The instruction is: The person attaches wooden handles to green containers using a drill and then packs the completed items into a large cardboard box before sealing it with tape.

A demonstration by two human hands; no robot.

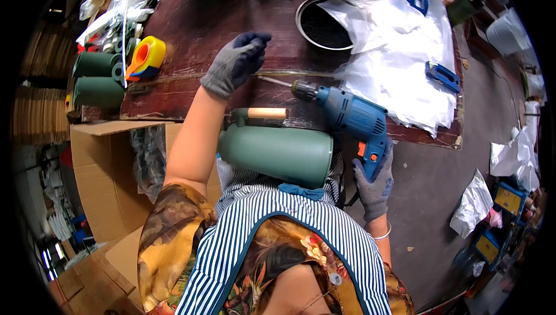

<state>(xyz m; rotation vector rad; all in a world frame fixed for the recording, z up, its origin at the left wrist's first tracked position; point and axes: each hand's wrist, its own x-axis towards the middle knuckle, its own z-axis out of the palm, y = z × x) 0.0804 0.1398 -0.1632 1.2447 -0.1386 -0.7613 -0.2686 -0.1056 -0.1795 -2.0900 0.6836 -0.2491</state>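
Observation:
My right hand, in a grey glove, grips the handle of a blue electric drill whose bit points left along the edge of the dark wooden table. A green cylindrical jug with a pale wooden handle lies on its side against my striped apron, just below the drill. My left hand, also gloved, hovers over the table above the jug with loosely curled fingers and holds nothing.
A round metal basin and a heap of clear plastic bags lie at the table's right. A yellow tape dispenser and more green jugs sit at the left. An open cardboard box stands below the table's left edge.

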